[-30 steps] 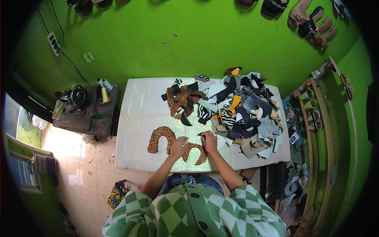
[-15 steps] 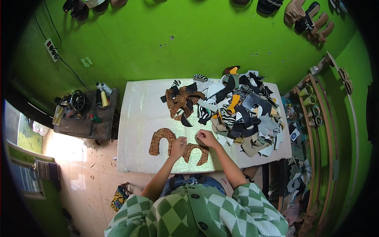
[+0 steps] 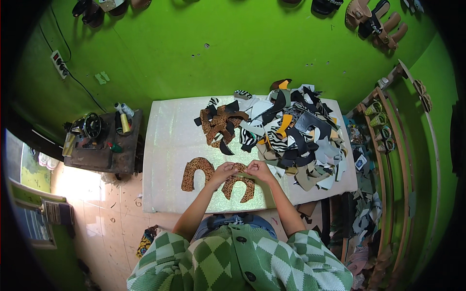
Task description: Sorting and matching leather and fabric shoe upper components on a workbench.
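Note:
Between my two hands, just above the white table (image 3: 165,145), is a small leopard-print scrap (image 3: 240,168). My left hand (image 3: 224,172) pinches its left end, and my right hand (image 3: 259,170) grips the right end. Left of my left hand lies an arch-shaped leopard-print cutout (image 3: 188,175), its opening facing me. A second leopard-print arch (image 3: 248,189) rests right below my hands, close to the table's near edge. Farther back sits a small heap of leopard-print scraps (image 3: 219,127), with some black pieces among them.
A large pile of mixed scraps (image 3: 310,145), black, white, zebra-striped, beige and yellow, covers the table's right side. On the left stands a sewing machine (image 3: 93,126) with thread cones (image 3: 126,123) beside it. A wooden rack (image 3: 388,169) holding sandals stands at the right.
My hands, apart before, have come together with the leopard-print scrap stretched between them. My left hand rose slightly and my right hand moved a little to the right. The arches stay on the table.

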### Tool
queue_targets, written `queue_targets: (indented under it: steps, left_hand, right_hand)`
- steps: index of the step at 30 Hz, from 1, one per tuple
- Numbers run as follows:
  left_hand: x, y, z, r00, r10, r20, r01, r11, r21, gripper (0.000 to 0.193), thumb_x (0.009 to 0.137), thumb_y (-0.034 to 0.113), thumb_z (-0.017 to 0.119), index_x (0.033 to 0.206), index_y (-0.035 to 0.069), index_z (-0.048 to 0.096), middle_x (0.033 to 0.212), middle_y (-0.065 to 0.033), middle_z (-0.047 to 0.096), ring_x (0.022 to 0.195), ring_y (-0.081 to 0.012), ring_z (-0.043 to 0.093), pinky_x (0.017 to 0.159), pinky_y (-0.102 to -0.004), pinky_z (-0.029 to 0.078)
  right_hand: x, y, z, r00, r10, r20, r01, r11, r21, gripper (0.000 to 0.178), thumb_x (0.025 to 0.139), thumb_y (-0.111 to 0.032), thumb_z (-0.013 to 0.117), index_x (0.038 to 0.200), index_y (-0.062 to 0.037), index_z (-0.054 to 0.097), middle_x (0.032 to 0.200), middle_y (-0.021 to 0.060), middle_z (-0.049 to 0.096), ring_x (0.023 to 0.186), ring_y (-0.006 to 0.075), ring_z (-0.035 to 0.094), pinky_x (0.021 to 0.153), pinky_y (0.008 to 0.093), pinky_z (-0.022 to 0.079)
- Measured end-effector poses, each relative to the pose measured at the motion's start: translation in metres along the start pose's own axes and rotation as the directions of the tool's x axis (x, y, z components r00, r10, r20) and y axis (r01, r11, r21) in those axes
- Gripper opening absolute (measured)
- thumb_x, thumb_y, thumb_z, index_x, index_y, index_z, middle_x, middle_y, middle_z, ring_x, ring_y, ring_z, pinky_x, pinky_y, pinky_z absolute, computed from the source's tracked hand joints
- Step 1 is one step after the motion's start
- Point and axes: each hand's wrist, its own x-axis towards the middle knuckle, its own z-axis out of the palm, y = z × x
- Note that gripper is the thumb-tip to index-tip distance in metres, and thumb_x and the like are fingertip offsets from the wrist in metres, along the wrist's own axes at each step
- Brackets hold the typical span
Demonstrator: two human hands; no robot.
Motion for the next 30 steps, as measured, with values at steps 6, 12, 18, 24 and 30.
queue_targets:
  steps: [6, 12, 18, 24, 30]
  left_hand:
    - [0.006, -0.019, -0.001, 0.976, 0.188, -0.110, -0.130, 0.907, 0.401, 0.022, 0.080, 0.015, 0.070, 0.094, 0.002, 0.059, 0.078, -0.0023, 0.062, 0.068, -0.0096, 0.056, 0.062, -0.0234, 0.045]
    - [0.017, -0.037, -0.004, 0.950, 0.281, -0.139, -0.154, 0.804, 0.575, 0.019, 0.074, 0.011, 0.074, 0.085, 0.002, 0.062, 0.078, -0.0078, 0.065, 0.068, -0.0143, 0.062, 0.064, -0.0285, 0.050]
    - [0.018, -0.038, 0.000, 0.946, 0.279, -0.163, -0.144, 0.817, 0.558, 0.024, 0.070, 0.004, 0.074, 0.090, 0.002, 0.061, 0.078, -0.0087, 0.066, 0.071, -0.0156, 0.064, 0.066, -0.0279, 0.052]
    - [0.017, -0.041, -0.002, 0.916, 0.319, -0.242, -0.112, 0.785, 0.609, 0.024, 0.069, 0.003, 0.074, 0.089, 0.001, 0.060, 0.077, -0.0087, 0.066, 0.068, -0.0151, 0.064, 0.063, -0.0269, 0.052]
    - [0.015, -0.043, -0.002, 0.909, 0.322, -0.266, -0.094, 0.779, 0.620, 0.025, 0.068, 0.004, 0.074, 0.088, 0.002, 0.061, 0.077, -0.0087, 0.065, 0.068, -0.0166, 0.064, 0.063, -0.0286, 0.052]
  right_hand:
    - [-0.015, 0.036, -0.007, 0.988, -0.002, -0.155, -0.034, 0.971, -0.235, 0.024, 0.070, -0.003, 0.076, 0.088, 0.0004, 0.060, 0.073, 0.0040, 0.063, 0.067, 0.0076, 0.058, 0.061, 0.0215, 0.047]
    - [-0.029, 0.050, 0.002, 0.924, 0.040, -0.380, -0.154, 0.949, -0.275, 0.022, 0.068, -0.014, 0.079, 0.080, -0.0003, 0.067, 0.067, 0.0015, 0.063, 0.061, 0.0074, 0.056, 0.058, 0.0227, 0.045]
    - [-0.033, 0.058, -0.001, 0.891, 0.040, -0.453, -0.213, 0.916, -0.339, 0.021, 0.067, -0.015, 0.079, 0.077, -0.0011, 0.067, 0.067, 0.0020, 0.063, 0.060, 0.0081, 0.056, 0.057, 0.0236, 0.046]
    - [-0.030, 0.066, 0.002, 0.898, 0.016, -0.440, -0.217, 0.886, -0.410, 0.021, 0.066, -0.017, 0.079, 0.076, -0.0016, 0.068, 0.065, 0.0031, 0.064, 0.057, 0.0092, 0.057, 0.057, 0.0244, 0.047]
    - [-0.030, 0.060, 0.006, 0.866, 0.027, -0.500, -0.283, 0.850, -0.444, 0.025, 0.063, -0.022, 0.081, 0.071, -0.0023, 0.068, 0.063, 0.0054, 0.064, 0.056, 0.0122, 0.059, 0.056, 0.0257, 0.047]
